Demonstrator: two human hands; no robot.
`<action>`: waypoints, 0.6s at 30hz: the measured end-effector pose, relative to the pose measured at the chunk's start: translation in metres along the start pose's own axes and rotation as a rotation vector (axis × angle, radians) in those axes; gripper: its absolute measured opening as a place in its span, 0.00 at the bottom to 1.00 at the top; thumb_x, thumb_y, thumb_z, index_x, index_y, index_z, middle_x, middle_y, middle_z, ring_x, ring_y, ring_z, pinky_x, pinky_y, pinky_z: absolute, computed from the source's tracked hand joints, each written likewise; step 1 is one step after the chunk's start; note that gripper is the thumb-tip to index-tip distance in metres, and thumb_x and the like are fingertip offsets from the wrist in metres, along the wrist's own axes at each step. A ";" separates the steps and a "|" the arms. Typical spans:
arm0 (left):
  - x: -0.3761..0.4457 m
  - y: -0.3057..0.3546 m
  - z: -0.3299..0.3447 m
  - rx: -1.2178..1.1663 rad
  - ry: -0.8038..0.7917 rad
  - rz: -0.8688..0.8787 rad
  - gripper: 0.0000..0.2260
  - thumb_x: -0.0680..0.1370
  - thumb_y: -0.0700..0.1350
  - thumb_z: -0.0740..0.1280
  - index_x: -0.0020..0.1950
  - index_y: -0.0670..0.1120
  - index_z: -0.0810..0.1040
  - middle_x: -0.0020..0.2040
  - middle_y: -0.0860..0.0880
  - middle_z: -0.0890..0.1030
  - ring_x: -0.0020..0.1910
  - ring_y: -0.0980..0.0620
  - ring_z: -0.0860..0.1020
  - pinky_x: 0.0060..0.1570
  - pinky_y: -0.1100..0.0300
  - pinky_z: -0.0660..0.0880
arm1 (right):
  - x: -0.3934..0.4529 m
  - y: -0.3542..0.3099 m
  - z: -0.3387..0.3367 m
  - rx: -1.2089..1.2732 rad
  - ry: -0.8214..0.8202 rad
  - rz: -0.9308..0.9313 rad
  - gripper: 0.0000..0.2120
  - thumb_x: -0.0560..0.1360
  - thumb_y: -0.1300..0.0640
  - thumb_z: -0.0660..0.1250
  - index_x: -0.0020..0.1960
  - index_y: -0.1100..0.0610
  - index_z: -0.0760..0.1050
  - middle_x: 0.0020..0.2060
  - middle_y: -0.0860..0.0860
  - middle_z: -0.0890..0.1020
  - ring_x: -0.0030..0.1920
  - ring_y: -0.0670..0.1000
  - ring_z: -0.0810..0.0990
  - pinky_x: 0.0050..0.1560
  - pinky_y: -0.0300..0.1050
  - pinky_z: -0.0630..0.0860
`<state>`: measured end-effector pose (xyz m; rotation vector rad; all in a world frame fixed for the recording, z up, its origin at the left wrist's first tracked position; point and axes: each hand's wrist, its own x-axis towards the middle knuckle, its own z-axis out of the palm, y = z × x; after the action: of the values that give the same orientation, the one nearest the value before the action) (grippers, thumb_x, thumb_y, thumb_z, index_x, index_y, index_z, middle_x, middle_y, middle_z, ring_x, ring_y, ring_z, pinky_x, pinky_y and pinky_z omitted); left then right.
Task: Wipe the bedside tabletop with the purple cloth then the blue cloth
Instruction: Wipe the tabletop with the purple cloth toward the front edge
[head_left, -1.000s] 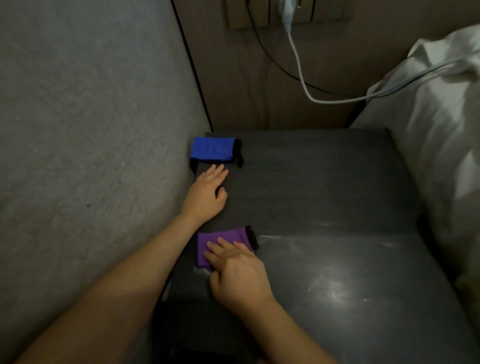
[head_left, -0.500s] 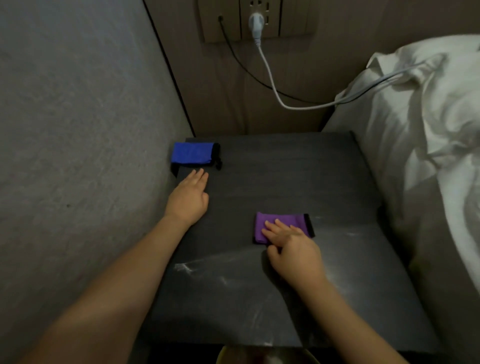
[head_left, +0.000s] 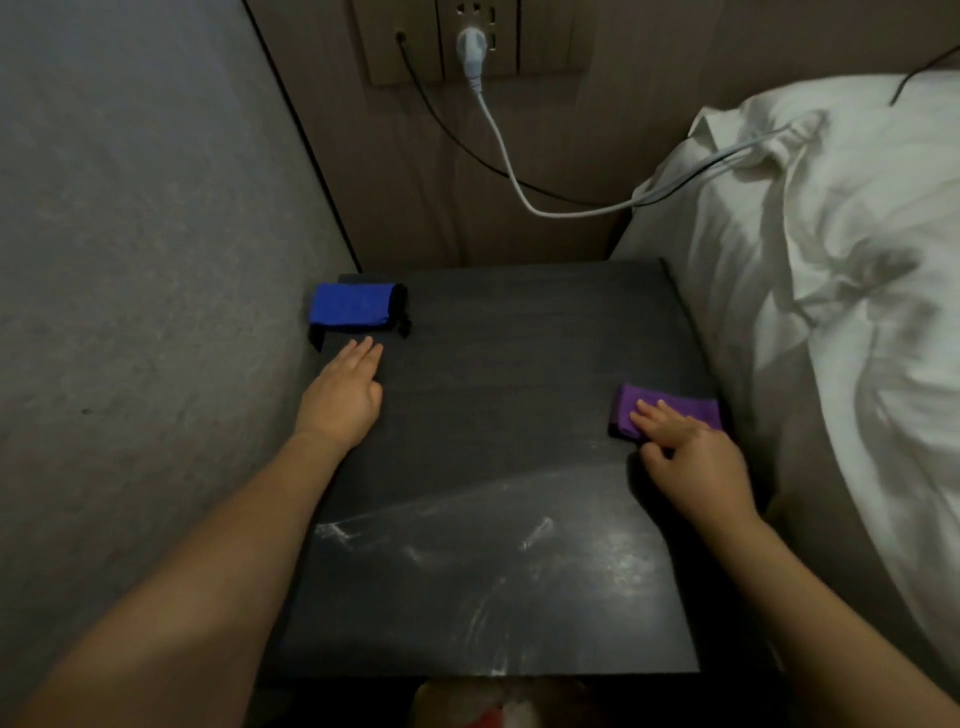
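The dark bedside tabletop fills the middle of the view, with pale wipe streaks across its near half. A folded purple cloth lies at the table's right edge, and my right hand presses on it with straight fingers. A folded blue cloth sits in the back left corner against the wall. My left hand rests flat on the tabletop just in front of the blue cloth, fingertips a little short of it.
A grey wall borders the table's left side. White bedding rises along the right edge. A wall socket with a white plug is behind; a white cable and a black one hang above the table's back.
My right hand has slid the purple cloth from the front left of the table across to the right edge. My left hand has stayed by the blue cloth.
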<state>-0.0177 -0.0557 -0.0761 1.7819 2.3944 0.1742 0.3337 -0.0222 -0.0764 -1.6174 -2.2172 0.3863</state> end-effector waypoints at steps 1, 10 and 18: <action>0.000 0.000 0.000 0.000 0.002 0.000 0.24 0.79 0.41 0.55 0.75 0.42 0.56 0.77 0.46 0.56 0.76 0.49 0.53 0.75 0.57 0.50 | 0.003 0.005 -0.003 0.012 -0.014 0.027 0.17 0.68 0.67 0.67 0.56 0.59 0.80 0.58 0.55 0.80 0.62 0.54 0.77 0.64 0.47 0.69; 0.002 -0.002 0.001 0.013 0.014 0.015 0.24 0.79 0.40 0.55 0.74 0.42 0.57 0.77 0.46 0.58 0.76 0.49 0.54 0.74 0.57 0.51 | -0.021 0.018 -0.011 0.066 0.021 0.131 0.17 0.66 0.71 0.69 0.55 0.62 0.80 0.57 0.58 0.80 0.62 0.56 0.76 0.65 0.45 0.66; 0.000 0.000 0.000 0.034 0.019 0.001 0.23 0.79 0.41 0.55 0.75 0.43 0.56 0.77 0.46 0.57 0.76 0.49 0.54 0.74 0.57 0.51 | -0.030 -0.008 0.003 -0.067 0.007 0.151 0.23 0.64 0.56 0.59 0.57 0.59 0.79 0.58 0.57 0.80 0.62 0.56 0.77 0.63 0.50 0.70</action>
<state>-0.0175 -0.0559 -0.0761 1.8034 2.4242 0.1529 0.3333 -0.0530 -0.0794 -1.8256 -2.1305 0.3498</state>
